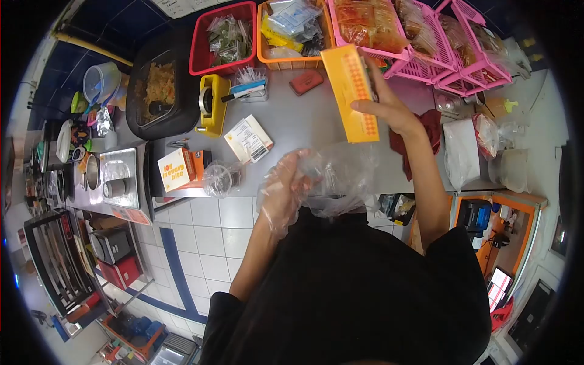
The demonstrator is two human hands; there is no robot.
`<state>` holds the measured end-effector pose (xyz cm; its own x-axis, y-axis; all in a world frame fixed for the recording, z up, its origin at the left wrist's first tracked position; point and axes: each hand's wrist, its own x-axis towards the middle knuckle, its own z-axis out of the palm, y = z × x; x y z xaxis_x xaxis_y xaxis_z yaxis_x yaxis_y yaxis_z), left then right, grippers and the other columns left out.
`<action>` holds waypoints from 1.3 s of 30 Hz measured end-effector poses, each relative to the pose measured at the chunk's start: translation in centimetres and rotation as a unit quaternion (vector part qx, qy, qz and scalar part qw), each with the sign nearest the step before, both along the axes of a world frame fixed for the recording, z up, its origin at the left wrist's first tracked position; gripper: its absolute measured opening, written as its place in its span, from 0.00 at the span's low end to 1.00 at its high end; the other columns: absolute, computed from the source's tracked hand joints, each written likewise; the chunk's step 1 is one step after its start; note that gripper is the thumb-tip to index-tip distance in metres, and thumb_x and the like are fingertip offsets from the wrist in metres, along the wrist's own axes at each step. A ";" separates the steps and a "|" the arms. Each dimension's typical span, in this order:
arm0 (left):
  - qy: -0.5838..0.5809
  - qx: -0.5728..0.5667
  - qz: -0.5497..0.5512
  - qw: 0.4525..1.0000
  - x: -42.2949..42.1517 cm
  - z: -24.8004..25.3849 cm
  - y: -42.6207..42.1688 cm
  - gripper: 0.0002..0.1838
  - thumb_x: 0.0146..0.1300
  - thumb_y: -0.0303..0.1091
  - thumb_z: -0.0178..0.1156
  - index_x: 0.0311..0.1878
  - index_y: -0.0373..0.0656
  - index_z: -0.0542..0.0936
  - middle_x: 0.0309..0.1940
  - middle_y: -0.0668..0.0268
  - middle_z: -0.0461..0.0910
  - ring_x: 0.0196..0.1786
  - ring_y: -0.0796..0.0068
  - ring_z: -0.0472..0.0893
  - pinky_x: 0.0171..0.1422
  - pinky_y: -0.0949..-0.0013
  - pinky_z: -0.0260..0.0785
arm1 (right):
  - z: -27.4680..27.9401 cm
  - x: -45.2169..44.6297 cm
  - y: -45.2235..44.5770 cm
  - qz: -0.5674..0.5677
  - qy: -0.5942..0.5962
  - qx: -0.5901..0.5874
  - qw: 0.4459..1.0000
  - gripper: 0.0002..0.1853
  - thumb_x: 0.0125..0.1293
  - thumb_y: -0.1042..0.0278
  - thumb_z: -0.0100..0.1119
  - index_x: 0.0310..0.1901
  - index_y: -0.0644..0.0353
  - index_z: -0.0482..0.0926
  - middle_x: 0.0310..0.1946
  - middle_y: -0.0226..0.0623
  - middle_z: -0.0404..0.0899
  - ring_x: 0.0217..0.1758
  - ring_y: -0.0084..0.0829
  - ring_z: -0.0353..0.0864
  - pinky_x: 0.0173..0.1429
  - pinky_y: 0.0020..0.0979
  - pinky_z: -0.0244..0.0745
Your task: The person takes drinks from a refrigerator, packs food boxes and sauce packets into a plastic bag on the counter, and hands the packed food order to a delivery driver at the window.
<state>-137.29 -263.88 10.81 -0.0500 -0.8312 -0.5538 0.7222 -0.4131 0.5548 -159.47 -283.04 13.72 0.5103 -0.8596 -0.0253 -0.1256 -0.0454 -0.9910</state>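
Note:
My right hand (392, 104) grips a yellow box with an orange pattern (350, 91), held tilted above the counter. Clear plastic covers my left hand (281, 193), whose fingers are closed on a clear plastic bag (344, 176) near the counter's front edge. The bag hangs crumpled in front of my black shirt; I see nothing solid inside it. To the left of that hand lies a bundle of clear plastic (222, 177). Behind it sits a white box with a printed label (248, 139), and further left a white and orange box (174, 170).
A yellow tape dispenser (213, 106) and a holder with pens (249, 91) stand on the grey counter (292, 125). Along the back are a red basket (193, 52), an orange basket (298, 63) and pink baskets (426, 70) of packets. A dark food container (137, 115) is at left.

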 end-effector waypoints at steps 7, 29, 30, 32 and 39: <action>-0.036 0.007 0.035 0.999 0.8 -2.4 -2.6 0.19 0.79 0.47 0.56 0.60 0.41 0.79 0.22 0.76 0.63 0.28 0.81 0.65 0.50 0.72 0.72 | 2.3 1.0 5.1 0.064 -0.088 0.015 0.994 0.64 0.56 0.58 0.76 0.83 0.63 0.37 0.83 0.46 0.44 0.86 0.39 0.45 0.84 0.40 0.45; -0.326 0.101 0.008 0.940 4.1 -0.3 -2.7 0.17 0.79 0.44 0.54 0.55 0.40 0.81 0.49 0.67 0.85 0.25 0.82 0.69 0.32 0.77 0.68 | -7.5 -0.7 7.1 0.327 0.261 -0.295 0.859 0.61 0.39 0.60 0.84 0.79 0.22 0.61 0.72 0.48 0.60 0.76 0.54 0.61 0.80 0.52 0.58; -0.408 0.097 -0.085 0.904 3.6 0.1 -2.9 0.18 0.77 0.46 0.58 0.53 0.40 0.83 0.46 0.66 0.86 0.28 0.81 0.72 0.36 0.76 0.70 | -7.1 -0.9 6.7 0.343 0.297 -0.300 0.839 0.61 0.39 0.60 0.84 0.79 0.21 0.61 0.73 0.47 0.60 0.76 0.54 0.61 0.79 0.52 0.58; -0.483 0.093 -0.171 0.854 3.5 0.1 -3.2 0.20 0.74 0.49 0.61 0.51 0.40 0.84 0.42 0.65 0.87 0.30 0.80 0.76 0.39 0.74 0.73 | -7.0 -1.3 6.2 0.357 0.300 -0.304 0.831 0.62 0.39 0.60 0.84 0.79 0.21 0.60 0.73 0.47 0.60 0.76 0.54 0.61 0.79 0.52 0.58; -0.547 0.094 -0.213 0.804 3.4 -1.6 -4.7 0.21 0.68 0.50 0.65 0.40 0.38 0.85 0.28 0.62 0.83 0.31 0.74 0.85 0.29 0.66 0.75 | -7.1 -2.0 6.1 0.370 0.320 -0.269 0.830 0.62 0.39 0.64 0.83 0.79 0.24 0.60 0.73 0.48 0.59 0.76 0.56 0.61 0.79 0.51 0.58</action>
<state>-133.87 -268.58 9.24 0.2944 -0.7648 -0.5731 -0.3847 -0.6438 0.6615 -161.49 -276.97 6.62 0.9330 -0.2925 -0.2097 -0.3599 -0.7584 -0.5434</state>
